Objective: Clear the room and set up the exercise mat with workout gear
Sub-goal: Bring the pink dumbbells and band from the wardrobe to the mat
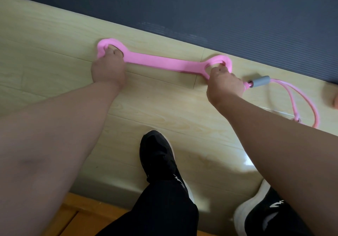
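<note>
Left hand (108, 67), right hand (224, 85): fingers curled through end loops of pink resistance band (164, 62). Likely light, soft, stretchy; loops hold best.

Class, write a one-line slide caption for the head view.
Left hand and right hand hold a pink resistance band stretched beside the exercise mat.

Two hands (108, 67) (224, 85), one pink band (164, 62), one grey-handled pink cord (260, 81), one dark mat (219, 7), two black shoes (159, 155) (265, 212)
</note>
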Demonstrator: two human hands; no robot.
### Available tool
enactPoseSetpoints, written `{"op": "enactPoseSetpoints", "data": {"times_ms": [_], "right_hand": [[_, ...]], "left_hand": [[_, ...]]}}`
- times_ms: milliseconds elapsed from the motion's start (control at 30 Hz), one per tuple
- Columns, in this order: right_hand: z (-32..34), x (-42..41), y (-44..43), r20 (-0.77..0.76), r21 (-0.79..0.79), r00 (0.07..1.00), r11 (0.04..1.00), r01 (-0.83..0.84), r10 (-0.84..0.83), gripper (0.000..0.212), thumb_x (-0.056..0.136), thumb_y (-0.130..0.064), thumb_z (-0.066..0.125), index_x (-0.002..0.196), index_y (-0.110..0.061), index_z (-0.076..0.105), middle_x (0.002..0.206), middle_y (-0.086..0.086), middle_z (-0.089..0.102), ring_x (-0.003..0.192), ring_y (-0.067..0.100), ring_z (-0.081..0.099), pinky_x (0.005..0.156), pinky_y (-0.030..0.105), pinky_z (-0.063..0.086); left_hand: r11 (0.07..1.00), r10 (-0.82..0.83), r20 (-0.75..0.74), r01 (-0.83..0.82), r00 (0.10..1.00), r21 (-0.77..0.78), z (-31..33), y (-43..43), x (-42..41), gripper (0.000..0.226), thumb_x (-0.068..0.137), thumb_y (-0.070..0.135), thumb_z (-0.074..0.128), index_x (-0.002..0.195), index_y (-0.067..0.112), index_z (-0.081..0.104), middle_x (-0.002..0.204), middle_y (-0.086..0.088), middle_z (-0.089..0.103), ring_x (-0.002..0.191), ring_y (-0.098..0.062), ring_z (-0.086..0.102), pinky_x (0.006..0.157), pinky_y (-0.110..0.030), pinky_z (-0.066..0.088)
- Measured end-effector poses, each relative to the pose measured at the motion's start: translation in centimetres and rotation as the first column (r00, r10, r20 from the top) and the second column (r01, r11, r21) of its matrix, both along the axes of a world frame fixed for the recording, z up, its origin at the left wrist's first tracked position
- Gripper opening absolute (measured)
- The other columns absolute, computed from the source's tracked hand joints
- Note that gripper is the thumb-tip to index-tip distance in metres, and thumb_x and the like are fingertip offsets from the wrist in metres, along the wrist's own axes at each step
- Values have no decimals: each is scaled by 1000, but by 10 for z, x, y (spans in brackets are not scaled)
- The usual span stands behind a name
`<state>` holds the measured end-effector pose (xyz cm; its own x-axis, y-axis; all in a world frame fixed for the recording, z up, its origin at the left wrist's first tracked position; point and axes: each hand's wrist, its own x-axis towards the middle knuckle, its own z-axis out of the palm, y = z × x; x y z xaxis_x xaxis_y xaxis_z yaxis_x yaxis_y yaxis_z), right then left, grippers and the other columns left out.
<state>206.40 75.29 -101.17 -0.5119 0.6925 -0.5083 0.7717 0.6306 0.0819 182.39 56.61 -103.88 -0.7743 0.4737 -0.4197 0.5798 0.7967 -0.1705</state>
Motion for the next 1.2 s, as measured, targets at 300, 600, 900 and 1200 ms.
{"op": "enactPoseSetpoints", "data": {"times_ms": [300,600,900,1200], "right_hand": [[-9,-3,-4,10,100,997,992,-72,71,46,92,-3,46,137,-5,43,123,15,54,98,38,61,75,40,34],[-8,-16,0,21,67,999,997,-31,30,38,97,-9,45,134,-5,44,121,14,57,102,36,61,76,39,34],[1,-16,-6,7,3,1000,1000,-12,12,39,96,-6,44,135,-7,42,118,14,58,90,35,62,74,40,36],[2,-21,-9,-110,122,989,989,-87,101,42,100,-44,45,126,-12,54,125,15,49,112,36,48,86,44,37]], "left_hand": [[999,-31,-37,30,999,-31,0,16,-23,58,95,-3,48,151,1,32,160,-21,29,122,-47,56,91,-51,48],[998,-2,-21,0,1000,-65,1,28,-33,65,94,-3,52,154,2,28,163,-18,28,129,-45,53,94,-50,48],[998,8,-22,-10,1000,-60,4,26,-31,65,93,-1,53,154,2,28,160,-19,31,123,-45,56,90,-49,49],[935,129,-43,-107,991,337,33,35,12,37,90,12,62,125,11,49,130,-12,48,99,-37,62,69,-42,44]]}}
